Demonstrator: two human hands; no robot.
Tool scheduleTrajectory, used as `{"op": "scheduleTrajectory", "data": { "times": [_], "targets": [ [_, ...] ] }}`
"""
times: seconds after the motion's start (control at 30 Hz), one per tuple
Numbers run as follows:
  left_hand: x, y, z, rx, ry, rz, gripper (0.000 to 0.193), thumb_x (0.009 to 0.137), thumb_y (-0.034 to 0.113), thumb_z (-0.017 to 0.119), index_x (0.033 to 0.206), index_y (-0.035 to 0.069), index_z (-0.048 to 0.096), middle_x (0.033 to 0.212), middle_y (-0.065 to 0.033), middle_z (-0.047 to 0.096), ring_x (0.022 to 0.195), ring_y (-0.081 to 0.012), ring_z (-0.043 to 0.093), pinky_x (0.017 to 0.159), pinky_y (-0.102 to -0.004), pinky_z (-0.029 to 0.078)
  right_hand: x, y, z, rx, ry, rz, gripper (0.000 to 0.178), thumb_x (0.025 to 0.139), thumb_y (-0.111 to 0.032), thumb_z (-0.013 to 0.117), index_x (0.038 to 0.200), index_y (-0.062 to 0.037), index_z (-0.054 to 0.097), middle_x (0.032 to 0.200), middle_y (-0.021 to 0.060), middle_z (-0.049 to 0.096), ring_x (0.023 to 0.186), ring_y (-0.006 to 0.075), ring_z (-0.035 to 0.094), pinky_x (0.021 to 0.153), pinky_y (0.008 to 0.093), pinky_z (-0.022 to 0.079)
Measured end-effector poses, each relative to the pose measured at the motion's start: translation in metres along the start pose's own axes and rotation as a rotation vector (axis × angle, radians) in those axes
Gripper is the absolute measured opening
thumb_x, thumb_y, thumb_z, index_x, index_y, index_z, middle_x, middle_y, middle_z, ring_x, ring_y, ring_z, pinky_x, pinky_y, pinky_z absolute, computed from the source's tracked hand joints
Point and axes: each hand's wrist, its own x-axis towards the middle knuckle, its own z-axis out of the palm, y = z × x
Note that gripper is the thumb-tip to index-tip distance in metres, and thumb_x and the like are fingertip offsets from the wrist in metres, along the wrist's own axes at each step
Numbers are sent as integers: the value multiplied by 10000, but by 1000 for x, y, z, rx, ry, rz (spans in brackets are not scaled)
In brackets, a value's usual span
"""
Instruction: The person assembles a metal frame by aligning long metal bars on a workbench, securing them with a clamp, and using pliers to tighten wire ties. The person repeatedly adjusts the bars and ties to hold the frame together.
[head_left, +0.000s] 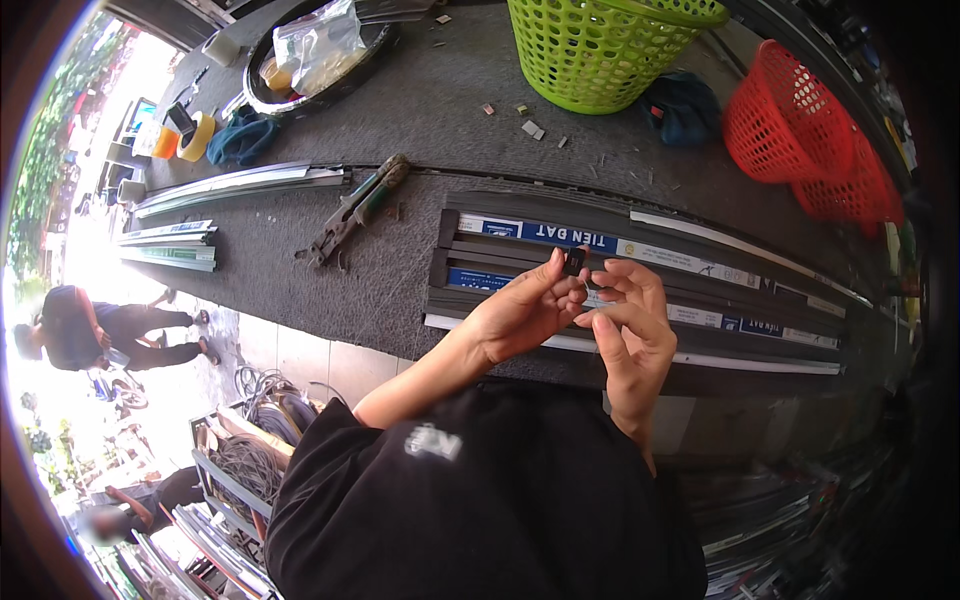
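Note:
Over the dark workbench (270, 290), my left hand (525, 310) pinches a small black plastic piece (574, 262) between thumb and fingertips. Close beside it, to the right, is my right hand (638, 340), its fingers bent and the thumb tip near the index fingertip. Whatever the right fingers hold is too small to make out. Beneath both hands lie several long dark grey profiles (480, 245) side by side, with blue and white printed film strips along them. Pale strips run along their edges.
Left of the profiles lies a pair of green-handled pliers (360, 210). A green basket (600, 60) and red baskets (790, 115) stand at the back. Light strips (240, 185) and tape rolls (195, 137) are at left. Another person (75, 325) stands beyond the bench; coiled cord (250, 465) lies below.

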Motion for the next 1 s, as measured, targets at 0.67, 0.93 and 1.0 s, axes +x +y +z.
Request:
{"op": "scheduleTrajectory", "data": {
  "times": [0.67,0.93,1.0],
  "targets": [
    [-42,11,18,1462,277,718,120,823,96,766,930,41,773,1343,-138,566,1256,-246,509,1099,-412,355,-9,35,19,731,-262,588,291,1041,-278,568,1196,-32,561,931,16,608,709,48,504,564,196,365],
    [-109,7,-28,1196,72,57,556,1067,440,424,1313,-36,572,1380,-171,547,1146,-226,618,952,-333,496,12,-10,75,368,-489,196,192,1009,-144,621,981,22,713,747,20,632,587,41,487,556,210,390],
    [-154,43,-47,1163,-256,-169,583,1052,465,449,1207,-69,625,1157,-165,666,1055,-254,677,855,-350,546,28,-20,82,414,-440,101,195,1004,-139,624,958,37,693,768,53,649,572,43,492,524,209,386]
  ]
}}
